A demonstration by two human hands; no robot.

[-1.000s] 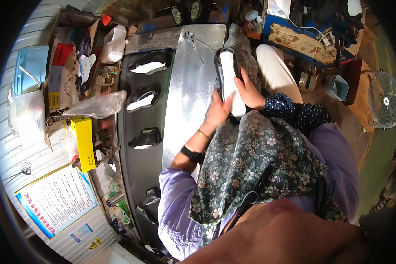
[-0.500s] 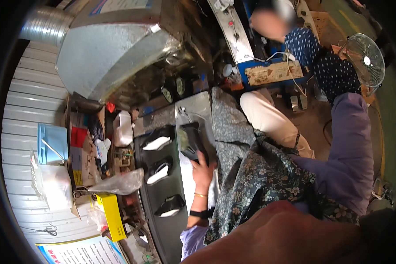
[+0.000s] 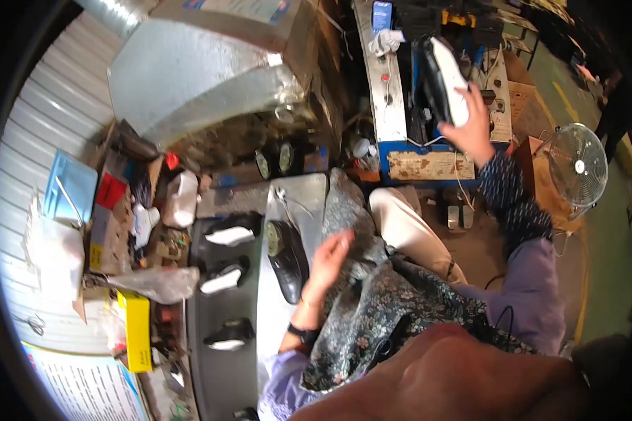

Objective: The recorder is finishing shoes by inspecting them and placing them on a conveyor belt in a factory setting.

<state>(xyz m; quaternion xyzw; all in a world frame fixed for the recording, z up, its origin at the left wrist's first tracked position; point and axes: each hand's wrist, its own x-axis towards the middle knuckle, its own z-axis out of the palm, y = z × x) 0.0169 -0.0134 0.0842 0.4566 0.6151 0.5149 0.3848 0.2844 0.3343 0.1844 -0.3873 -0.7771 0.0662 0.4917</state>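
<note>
My right hand reaches to the far right and holds one end of a black shoe with a white sole, thumb and fingers spread around it. This shoe sits tilted at the blue-framed machine. Nearer to me, my left hand is in the air beside my apron, its fingers extended and nothing visible in them. Just left of it, a black shoe with a greenish inside rests on the pale metal ledge, apart from the hand.
Left of the ledge, a dark conveyor belt carries several black-and-white shoe parts. A large metal hood stands at the far left over more shoes. A wire fan is at the right. A yellow box and plastic bag lie left of the belt.
My left hand has let go of the black shoe on the ledge and moved off to its right. The right hand, blurred out before, now shows on a shoe at the machine. The view has shifted.
</note>
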